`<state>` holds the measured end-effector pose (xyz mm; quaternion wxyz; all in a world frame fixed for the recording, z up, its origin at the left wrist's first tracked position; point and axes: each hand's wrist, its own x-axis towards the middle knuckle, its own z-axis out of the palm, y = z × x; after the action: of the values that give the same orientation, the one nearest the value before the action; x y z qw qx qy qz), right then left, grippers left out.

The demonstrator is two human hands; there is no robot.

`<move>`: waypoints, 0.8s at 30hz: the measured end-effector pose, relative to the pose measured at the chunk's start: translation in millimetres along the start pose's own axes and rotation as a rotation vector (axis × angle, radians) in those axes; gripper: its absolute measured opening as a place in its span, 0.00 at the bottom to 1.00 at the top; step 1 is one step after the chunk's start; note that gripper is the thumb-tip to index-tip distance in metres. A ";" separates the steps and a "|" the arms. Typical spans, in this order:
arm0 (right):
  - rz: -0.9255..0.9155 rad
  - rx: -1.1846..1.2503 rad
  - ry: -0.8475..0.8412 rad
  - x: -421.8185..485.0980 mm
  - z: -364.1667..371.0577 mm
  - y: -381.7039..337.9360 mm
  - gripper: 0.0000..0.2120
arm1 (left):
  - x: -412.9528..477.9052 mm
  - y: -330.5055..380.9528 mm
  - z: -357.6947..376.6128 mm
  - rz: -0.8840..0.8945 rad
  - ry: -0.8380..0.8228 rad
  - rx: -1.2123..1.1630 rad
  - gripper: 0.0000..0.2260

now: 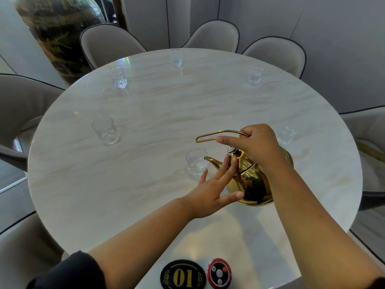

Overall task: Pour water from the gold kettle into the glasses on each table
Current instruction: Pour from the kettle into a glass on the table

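The gold kettle (253, 181) is tilted to the left over the round marble table (145, 113), its spout tip over the rim of the nearest glass (195, 164). My right hand (257, 146) grips the kettle's wire handle from above. My left hand (216, 185) is flat, with straight fingers pressing on the lid and the thumb against the kettle's body. Several more clear glasses stand around the table: left (105, 130), far left (118, 77), far middle (176, 58), far right (254, 75) and right (286, 134), the last partly behind my right hand.
Grey upholstered chairs (216, 35) ring the table. A black "01" table marker (183, 275) and a red call button (219, 273) lie at the near edge. A large dark decorated vase (56, 36) stands at the back left.
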<state>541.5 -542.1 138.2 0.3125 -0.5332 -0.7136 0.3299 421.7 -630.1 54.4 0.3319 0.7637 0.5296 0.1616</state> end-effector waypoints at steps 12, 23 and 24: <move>0.294 0.683 0.185 -30.3 -8.7 54.6 0.24 | 7.6 2.1 8.1 -0.004 -0.037 0.192 0.33; 0.286 0.909 0.147 -68.0 -11.7 73.3 0.24 | -13.5 16.8 41.8 -0.021 0.106 0.210 0.34; 0.281 0.899 0.147 -73.8 -11.8 69.7 0.24 | -19.7 19.0 43.4 -0.021 0.114 0.203 0.34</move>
<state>607.1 -597.0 82.1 0.5143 -0.4585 -0.3970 0.6063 453.5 -666.9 37.8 0.2238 0.7774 0.5693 0.1465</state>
